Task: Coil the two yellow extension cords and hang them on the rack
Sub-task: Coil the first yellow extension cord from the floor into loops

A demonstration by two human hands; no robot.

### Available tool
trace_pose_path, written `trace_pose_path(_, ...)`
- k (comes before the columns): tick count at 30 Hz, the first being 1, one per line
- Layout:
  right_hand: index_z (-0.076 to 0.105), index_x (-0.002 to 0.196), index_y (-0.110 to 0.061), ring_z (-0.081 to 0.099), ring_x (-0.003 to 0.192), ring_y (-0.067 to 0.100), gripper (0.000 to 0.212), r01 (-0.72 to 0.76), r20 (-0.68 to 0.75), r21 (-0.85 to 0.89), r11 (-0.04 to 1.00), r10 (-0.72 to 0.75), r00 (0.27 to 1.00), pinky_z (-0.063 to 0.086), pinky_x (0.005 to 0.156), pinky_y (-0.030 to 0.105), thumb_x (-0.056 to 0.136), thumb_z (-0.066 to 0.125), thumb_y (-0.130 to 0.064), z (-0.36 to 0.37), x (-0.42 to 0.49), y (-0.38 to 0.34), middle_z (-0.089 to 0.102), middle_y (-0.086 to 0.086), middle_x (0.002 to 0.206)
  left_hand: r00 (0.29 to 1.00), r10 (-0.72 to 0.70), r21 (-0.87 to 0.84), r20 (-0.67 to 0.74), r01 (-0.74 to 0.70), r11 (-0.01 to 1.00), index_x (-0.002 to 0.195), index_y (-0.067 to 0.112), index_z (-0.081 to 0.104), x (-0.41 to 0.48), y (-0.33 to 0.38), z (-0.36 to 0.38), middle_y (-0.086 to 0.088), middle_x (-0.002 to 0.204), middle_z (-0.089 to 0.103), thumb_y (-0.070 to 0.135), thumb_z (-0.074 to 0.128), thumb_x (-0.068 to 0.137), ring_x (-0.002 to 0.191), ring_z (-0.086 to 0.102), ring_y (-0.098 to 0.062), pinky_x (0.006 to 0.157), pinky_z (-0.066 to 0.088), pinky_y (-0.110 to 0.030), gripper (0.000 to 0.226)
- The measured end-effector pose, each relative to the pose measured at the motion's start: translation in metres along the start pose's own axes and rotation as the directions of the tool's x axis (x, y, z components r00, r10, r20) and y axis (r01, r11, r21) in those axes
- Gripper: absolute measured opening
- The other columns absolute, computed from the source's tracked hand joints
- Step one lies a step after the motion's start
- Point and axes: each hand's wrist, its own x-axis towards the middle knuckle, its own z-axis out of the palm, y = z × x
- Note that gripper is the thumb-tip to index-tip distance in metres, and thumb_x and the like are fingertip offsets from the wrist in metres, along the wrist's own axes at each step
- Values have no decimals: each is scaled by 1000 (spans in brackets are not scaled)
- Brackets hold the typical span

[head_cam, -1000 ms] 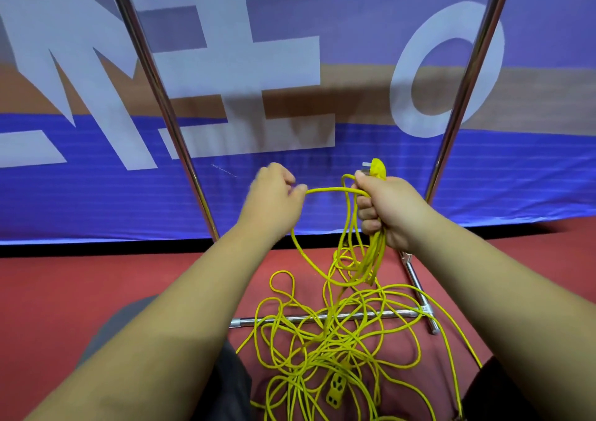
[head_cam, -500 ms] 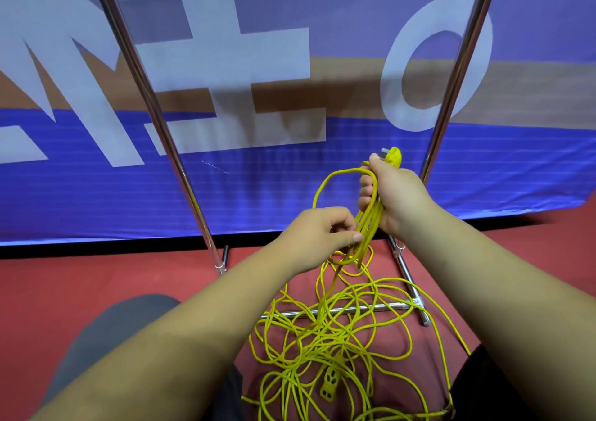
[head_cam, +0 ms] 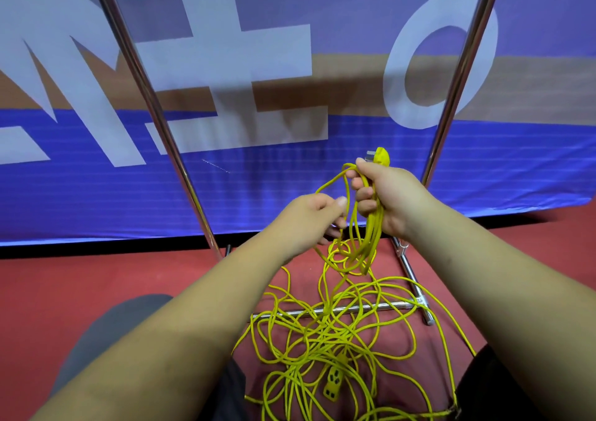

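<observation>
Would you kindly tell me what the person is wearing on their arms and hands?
The left hand and right hand are bare: no gloves, rings or watch show. The left forearm and right forearm are uncovered to the frame's edge, so no sleeve is visible.

Bright, even light; soft shadows on the banner [head_cam: 290, 98]; wide-angle edge bending.

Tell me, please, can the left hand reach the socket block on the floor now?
Probably not straight away: the left hand pinches a cord strand, and the socket block lies well below, amid the tangle.
</observation>
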Motion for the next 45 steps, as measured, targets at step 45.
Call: trace_pose_path(45,53,82,-21,25,36,4,30,-98,184,-142,985,124,975,23,32,18,106,58,-38,-24,-22,-30,27,-10,53,924,-302,-86,236,329,940,121,19,62,43,-47,-41,4,124,68,64,79,67,111,71,-21,102,48,-42,72)
